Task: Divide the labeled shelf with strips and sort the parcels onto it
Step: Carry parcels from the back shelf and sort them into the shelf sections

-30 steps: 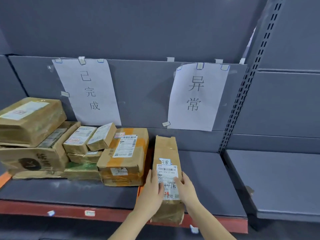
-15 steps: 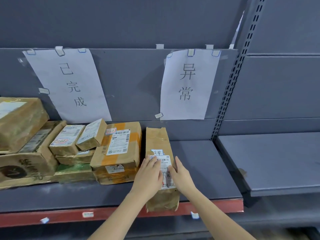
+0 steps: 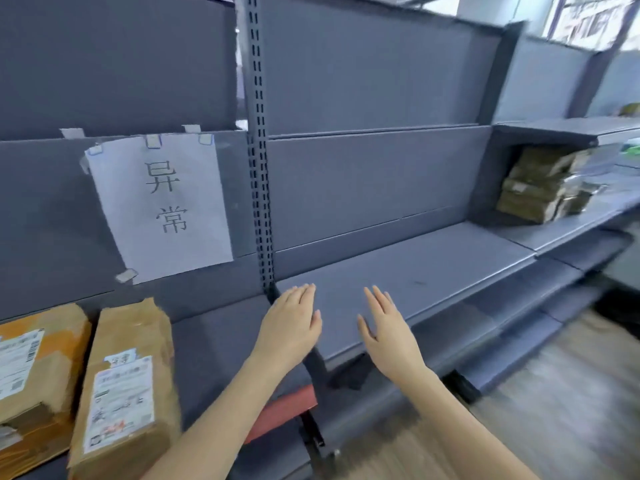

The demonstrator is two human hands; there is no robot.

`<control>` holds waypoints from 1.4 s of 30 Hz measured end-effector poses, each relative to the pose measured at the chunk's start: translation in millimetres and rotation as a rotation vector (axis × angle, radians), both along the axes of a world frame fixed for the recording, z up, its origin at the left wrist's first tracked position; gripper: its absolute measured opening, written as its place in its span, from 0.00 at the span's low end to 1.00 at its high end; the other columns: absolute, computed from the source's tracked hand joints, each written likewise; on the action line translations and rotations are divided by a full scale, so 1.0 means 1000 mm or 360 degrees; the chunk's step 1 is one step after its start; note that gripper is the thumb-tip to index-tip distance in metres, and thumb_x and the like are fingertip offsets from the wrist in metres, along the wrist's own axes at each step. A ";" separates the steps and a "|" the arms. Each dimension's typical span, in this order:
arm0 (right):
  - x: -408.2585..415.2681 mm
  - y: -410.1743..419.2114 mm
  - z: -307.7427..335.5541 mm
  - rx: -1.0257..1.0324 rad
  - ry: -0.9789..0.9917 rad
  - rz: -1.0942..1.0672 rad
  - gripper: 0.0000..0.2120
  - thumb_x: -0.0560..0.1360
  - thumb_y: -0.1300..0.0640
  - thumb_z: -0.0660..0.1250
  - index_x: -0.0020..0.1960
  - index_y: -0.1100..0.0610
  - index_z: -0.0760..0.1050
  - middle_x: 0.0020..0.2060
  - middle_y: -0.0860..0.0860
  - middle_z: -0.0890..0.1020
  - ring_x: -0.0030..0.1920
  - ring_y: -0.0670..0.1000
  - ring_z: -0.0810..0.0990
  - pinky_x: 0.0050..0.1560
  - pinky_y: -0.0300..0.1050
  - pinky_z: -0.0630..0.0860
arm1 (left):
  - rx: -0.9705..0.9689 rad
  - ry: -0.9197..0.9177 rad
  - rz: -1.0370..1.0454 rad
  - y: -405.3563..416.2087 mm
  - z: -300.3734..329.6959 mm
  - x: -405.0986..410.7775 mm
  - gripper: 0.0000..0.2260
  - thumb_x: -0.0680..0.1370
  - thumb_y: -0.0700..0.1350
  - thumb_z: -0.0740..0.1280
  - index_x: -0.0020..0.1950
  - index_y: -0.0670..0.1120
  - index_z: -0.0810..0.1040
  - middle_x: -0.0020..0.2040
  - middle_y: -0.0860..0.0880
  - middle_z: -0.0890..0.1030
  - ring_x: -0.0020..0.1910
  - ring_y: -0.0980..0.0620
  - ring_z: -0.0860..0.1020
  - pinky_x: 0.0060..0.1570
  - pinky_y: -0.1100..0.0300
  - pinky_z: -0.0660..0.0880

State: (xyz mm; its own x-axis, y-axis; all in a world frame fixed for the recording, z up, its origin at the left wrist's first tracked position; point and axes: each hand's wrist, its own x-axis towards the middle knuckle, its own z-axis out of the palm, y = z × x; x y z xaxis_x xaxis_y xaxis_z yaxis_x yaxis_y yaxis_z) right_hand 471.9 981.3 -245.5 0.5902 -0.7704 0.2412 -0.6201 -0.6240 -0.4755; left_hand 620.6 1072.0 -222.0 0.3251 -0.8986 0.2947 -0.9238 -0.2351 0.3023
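Note:
A long brown parcel (image 3: 128, 382) with a white shipping label lies on the grey labelled shelf (image 3: 214, 344), under a white paper sign (image 3: 162, 206) taped to the back panel. Left of it sits a brown and orange parcel (image 3: 31, 358), cut off by the frame edge. My left hand (image 3: 291, 323) hovers with straight fingers near the slotted upright post (image 3: 258, 150), holding nothing. My right hand (image 3: 384, 330) is held flat over the front of the neighbouring shelf (image 3: 433, 268), also holding nothing. No divider strip is visible.
A stack of brown parcels (image 3: 540, 188) sits on a shelf at the far right. The labelled shelf has a red front edge (image 3: 280, 410). Lower grey shelves step out toward a wooden floor (image 3: 554, 410) at the right.
Both hands have let go of the long brown parcel, which stays on the shelf. The view has swung right, and my hands now hover over the neighbouring shelf bay.

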 end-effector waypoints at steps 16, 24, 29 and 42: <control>-0.400 -0.166 0.014 -0.0186 0.0139 -0.0974 0.26 0.81 0.50 0.53 0.76 0.55 0.53 0.77 0.53 0.52 0.77 0.54 0.48 0.74 0.44 0.47 | -0.0152 -0.0100 -0.0962 -0.256 0.015 -0.369 0.24 0.81 0.49 0.55 0.75 0.42 0.60 0.74 0.45 0.63 0.73 0.49 0.61 0.71 0.60 0.54; -0.482 -0.291 -0.012 -0.0106 0.0057 -0.1094 0.25 0.81 0.50 0.54 0.76 0.56 0.54 0.75 0.53 0.58 0.76 0.51 0.53 0.74 0.43 0.52 | -0.0113 -0.0046 -0.1057 -0.408 -0.012 -0.451 0.24 0.81 0.49 0.56 0.76 0.43 0.57 0.75 0.46 0.61 0.74 0.50 0.57 0.72 0.59 0.53; -0.530 -0.417 0.000 -0.0152 0.0074 -0.1095 0.26 0.81 0.51 0.55 0.76 0.56 0.54 0.75 0.54 0.56 0.76 0.51 0.52 0.74 0.43 0.51 | -0.0145 -0.0007 -0.1105 -0.538 -0.010 -0.505 0.24 0.81 0.48 0.56 0.76 0.44 0.56 0.75 0.47 0.60 0.75 0.51 0.57 0.72 0.59 0.53; -0.667 -0.683 0.006 -0.0171 0.0119 -0.1105 0.26 0.81 0.49 0.53 0.77 0.54 0.51 0.76 0.52 0.54 0.76 0.51 0.50 0.73 0.41 0.49 | -0.0150 -0.0100 -0.1179 -0.812 0.002 -0.636 0.24 0.81 0.49 0.55 0.76 0.44 0.57 0.75 0.47 0.59 0.75 0.51 0.56 0.72 0.60 0.52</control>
